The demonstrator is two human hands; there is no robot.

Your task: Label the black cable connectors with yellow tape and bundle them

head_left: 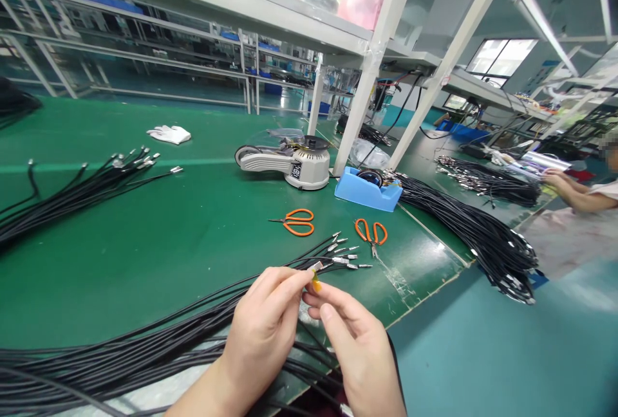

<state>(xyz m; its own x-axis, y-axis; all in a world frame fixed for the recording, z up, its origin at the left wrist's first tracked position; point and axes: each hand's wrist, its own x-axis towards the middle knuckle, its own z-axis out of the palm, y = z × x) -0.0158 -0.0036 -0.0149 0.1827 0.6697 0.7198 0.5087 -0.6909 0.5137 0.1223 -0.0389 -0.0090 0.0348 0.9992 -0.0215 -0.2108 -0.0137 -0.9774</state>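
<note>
My left hand (265, 327) is closed in a pinch on the metal end of a black cable (316, 267). My right hand (357, 340) pinches a small yellow piece (316, 286) right under that cable end. Both hands hover over a bundle of black cables (145, 346) lying across the green table (168, 243). Several metal-tipped cable ends (345, 253) fan out just beyond my fingers.
Two orange scissors (297, 222) (371, 233), a blue tape holder (367, 188) and a grey tape dispenser (290, 159) lie farther back. More cable bundles sit at left (72, 192) and right (483, 237). A white glove (168, 134) lies far back. Another person's arm (574, 192) is at right.
</note>
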